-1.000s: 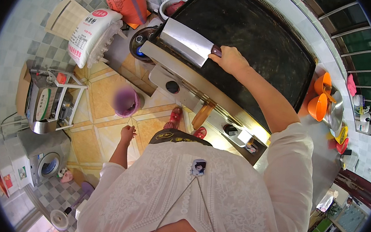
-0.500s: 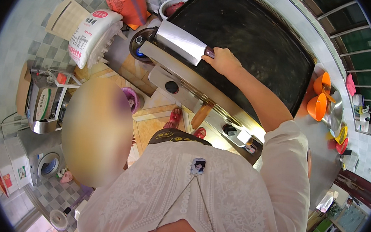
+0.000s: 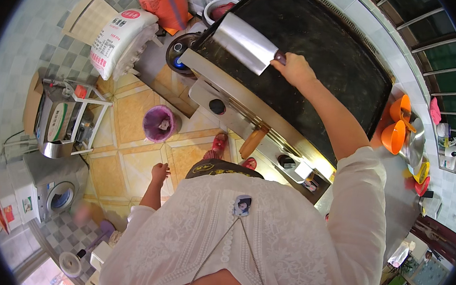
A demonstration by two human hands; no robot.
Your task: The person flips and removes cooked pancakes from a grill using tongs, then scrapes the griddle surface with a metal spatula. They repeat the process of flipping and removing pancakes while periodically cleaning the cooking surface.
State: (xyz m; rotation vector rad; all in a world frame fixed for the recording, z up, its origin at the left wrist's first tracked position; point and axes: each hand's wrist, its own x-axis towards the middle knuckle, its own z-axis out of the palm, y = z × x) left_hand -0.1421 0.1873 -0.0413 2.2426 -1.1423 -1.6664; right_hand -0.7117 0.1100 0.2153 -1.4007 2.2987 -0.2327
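Observation:
My right hand (image 3: 296, 72) is closed around the dark handle of a cleaver (image 3: 245, 42). The cleaver's broad, shiny blade points to the far left above the front left part of a large black griddle (image 3: 320, 53); I cannot tell whether the blade touches the surface. My left hand (image 3: 160, 172) hangs low at my left side over the tiled floor. Its fingers are loosely bent and apart, with nothing seen in them. Nearest to it are my dark waist cloth (image 3: 220, 168) and a bin with a purple liner (image 3: 160, 124).
A wooden handle (image 3: 254, 142) juts from the griddle's front, beside a black knob (image 3: 217, 107). A white sack (image 3: 119, 40) and a red bag (image 3: 163, 1) stand far left. Orange bowls (image 3: 393, 137) sit right of the griddle. A white-framed rack (image 3: 93, 116) stands at the left.
My right hand has moved the cleaver a little to the right over the griddle. A blurred patch at the left has gone, so my left hand and the whole bin now show.

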